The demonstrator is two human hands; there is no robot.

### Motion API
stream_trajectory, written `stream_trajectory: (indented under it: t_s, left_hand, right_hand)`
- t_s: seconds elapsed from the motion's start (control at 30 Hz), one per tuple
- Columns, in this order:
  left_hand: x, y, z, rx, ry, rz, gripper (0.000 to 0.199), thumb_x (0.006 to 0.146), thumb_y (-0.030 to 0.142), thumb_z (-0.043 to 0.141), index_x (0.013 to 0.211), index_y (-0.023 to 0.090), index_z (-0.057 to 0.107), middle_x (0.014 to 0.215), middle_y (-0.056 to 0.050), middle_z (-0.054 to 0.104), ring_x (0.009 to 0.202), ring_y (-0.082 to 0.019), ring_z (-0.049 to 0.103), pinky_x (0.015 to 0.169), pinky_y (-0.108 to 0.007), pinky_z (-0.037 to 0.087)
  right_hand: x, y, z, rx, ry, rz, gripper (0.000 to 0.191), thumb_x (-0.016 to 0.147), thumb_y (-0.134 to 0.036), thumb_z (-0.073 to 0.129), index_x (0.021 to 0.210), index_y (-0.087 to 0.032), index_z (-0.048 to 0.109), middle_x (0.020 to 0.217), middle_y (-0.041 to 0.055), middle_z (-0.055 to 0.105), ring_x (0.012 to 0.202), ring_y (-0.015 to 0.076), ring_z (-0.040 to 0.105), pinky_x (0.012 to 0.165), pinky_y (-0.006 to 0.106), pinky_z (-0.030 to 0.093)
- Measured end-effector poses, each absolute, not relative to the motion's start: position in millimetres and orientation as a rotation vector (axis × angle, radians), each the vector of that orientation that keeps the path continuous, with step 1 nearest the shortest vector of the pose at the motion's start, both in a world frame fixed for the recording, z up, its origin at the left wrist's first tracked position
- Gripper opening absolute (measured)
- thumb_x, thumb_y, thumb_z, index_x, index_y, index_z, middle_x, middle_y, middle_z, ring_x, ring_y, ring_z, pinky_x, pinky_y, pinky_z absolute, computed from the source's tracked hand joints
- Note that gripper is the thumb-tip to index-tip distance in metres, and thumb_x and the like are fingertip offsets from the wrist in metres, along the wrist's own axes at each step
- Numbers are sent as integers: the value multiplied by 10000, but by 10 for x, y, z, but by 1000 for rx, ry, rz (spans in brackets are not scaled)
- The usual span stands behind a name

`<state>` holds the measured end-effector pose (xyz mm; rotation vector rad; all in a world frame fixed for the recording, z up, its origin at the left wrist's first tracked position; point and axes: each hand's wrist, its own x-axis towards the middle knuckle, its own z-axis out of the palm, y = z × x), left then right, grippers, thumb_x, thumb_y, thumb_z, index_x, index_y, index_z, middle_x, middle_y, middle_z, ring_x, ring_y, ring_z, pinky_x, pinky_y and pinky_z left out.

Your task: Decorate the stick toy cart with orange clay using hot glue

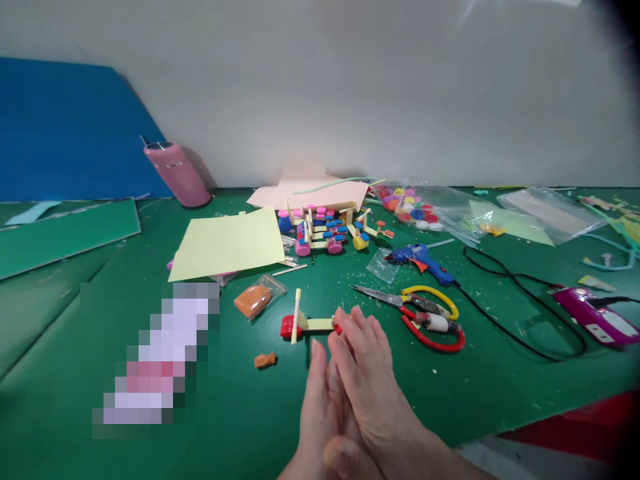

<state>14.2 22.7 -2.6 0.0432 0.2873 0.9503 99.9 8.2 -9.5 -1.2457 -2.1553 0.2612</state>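
Orange-brown modelling clay lies as a small lump below the centre of the frame, left of the left hand and right hand, which meet palm to palm at lower centre, fingers stretched out and mostly close together; I cannot tell whether anything is between them. Near the fingertips at mid-frame stands a red-wheeled craft-stick model car, its right end partly hidden, with scissors farther right.
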Motion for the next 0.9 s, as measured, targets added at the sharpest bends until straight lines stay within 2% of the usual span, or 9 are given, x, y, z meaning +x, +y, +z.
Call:
stream_trajectory:
  t_s: [0.2,0.33,0.43,0.5,0.6,0.67,0.73,0.8,0.9]
  left_hand:
    - [112,220,-116,148,141,906,517,852,515,282,1254,256,478,1410,14,365,1352,-228,60,1090,-385,-31]
    - [92,218,-88,153,153,886,562,833,571,267,1275,274,444,1426,22,334,1353,-238,27,1090,-404,-37]
    - [77,218,-97,134,162,842,562,854,549,224,1252,246,481,1413,9,358,1354,-238,34,1091,-410,-16]
    - [86,223,-110,97,173,874,547,858,528,248,1221,221,518,1382,-17,407,1351,-238,85,1092,-401,27]
    - [122,238,-94,-9,248,946,538,869,500,243,1197,187,533,1299,-68,502,1322,-233,223,1079,-400,133]
    - [141,252,-55,-76,298,965,542,876,478,232,1196,153,524,1248,-104,539,1281,-232,315,1056,-398,201]
    - [140,265,-11,-124,334,954,543,871,477,259,1203,125,506,1218,-133,551,1224,-233,398,1028,-394,256]
    - [120,273,21,-145,352,934,555,860,487,290,1217,110,485,1190,-153,562,1153,-234,469,992,-393,305]
    - [81,278,28,-143,353,938,558,863,481,289,1231,103,470,1159,-159,578,1078,-224,523,949,-385,347]
  right_hand:
    - [1035,82,-287,-1244,-2208,95,701,851,-555,339,1413,-243,61,1481,96,125,1334,329,154,1025,582,175]
    - [1057,50,-290,-1316,-2101,246,801,780,-641,385,1413,-263,71,1478,92,146,1323,373,153,1017,618,161]
    - [1049,45,-298,-1266,-2075,434,699,791,-623,393,1389,-336,171,1463,30,220,1324,345,181,1035,594,171]
    - [1044,53,-285,-1232,-1980,630,638,804,-611,381,1369,-353,235,1444,6,275,1321,320,212,1045,560,204]
    - [1063,82,-203,-1156,-1719,908,678,788,-665,312,1372,-324,247,1429,11,309,1311,290,257,1043,490,282]
    - [1104,105,-124,-1111,-1604,990,718,788,-692,195,1385,-296,208,1430,27,308,1302,269,285,1025,453,333]
    - [1168,127,-58,-1075,-1490,1002,635,842,-628,138,1378,-294,208,1409,39,344,1283,242,332,1008,433,362]
    - [1242,140,-19,-1072,-1369,970,457,906,-492,236,1319,-315,318,1359,35,411,1251,221,385,996,415,376]
    - [1332,129,-5,-1179,-1389,876,276,888,-322,424,1149,-310,513,1282,27,459,1218,213,406,984,374,385]
